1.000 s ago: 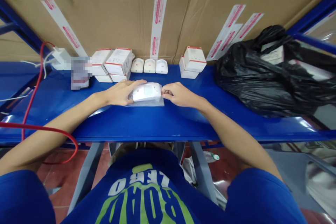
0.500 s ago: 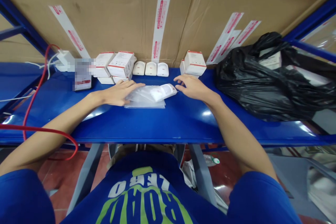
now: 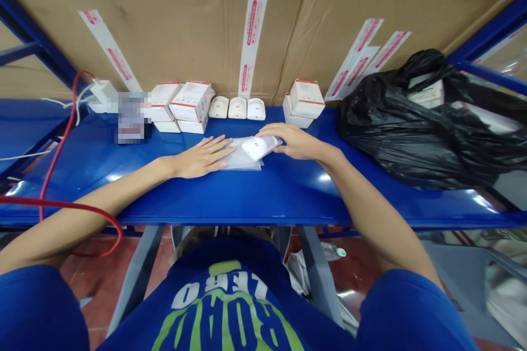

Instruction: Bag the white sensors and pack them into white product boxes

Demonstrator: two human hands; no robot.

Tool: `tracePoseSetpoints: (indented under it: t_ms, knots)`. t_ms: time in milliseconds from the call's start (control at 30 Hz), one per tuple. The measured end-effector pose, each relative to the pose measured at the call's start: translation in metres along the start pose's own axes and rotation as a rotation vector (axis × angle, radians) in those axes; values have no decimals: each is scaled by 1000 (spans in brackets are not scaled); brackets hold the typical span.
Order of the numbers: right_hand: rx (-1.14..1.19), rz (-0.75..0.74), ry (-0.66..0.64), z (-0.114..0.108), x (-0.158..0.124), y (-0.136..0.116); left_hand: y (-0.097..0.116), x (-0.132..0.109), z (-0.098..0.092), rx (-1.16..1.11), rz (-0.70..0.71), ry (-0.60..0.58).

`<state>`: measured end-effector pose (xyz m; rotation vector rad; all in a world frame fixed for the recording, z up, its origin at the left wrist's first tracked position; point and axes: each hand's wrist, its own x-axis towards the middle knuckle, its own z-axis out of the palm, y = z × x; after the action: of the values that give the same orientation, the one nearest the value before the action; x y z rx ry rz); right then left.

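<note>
Corrugated cardboard [image 3: 123,22] closes off the far side of a blue steel shelf [image 3: 263,197], crossed by white-and-red tape strips [image 3: 252,22]. From the head view, white product boxes [image 3: 191,100] stand in a group at the far edge, left of centre, with three cream-white moulded covers [image 3: 237,107] lined up just to their right and a smaller stack of boxes [image 3: 306,98] beyond those. This keeps the boxes and covers back along the cardboard, leaving the near strip of shelf for handling. A black plastic bag [image 3: 411,126] bulges at the right, with white boxes showing in it. At the far left lie a pixelated object [image 3: 132,118], a white plug [image 3: 102,96] and a red cable [image 3: 57,137].

The white plastic device [image 3: 258,148] lies at the right end of a clear plastic bag [image 3: 242,156], near mid-shelf; whether it is inside cannot be told. The right hand [image 3: 294,141] arches over the device, fingers curved onto it. The left hand [image 3: 201,158] lies flat and spread, fingertips at the bag's left edge, apparently steadying it.
</note>
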<state>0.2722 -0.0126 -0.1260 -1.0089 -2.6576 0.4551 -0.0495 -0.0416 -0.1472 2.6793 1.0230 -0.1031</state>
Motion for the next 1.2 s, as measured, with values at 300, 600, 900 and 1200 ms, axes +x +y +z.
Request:
tracePoseSetpoints:
  t_ms: [300, 600, 900, 1200]
  knots:
    - [3, 13, -30, 8, 3, -16, 1, -3, -8, -5, -9, -44]
    - [-48, 84, 19, -6, 1, 2, -8, -10, -18, -8, 17, -87]
    - [-233, 252, 1, 6, -2, -16, -11, -10, -15, -11, 28, -52]
    - [-439, 364, 59, 2, 31, 9, -10, -5, -7, -15, 41, 12]
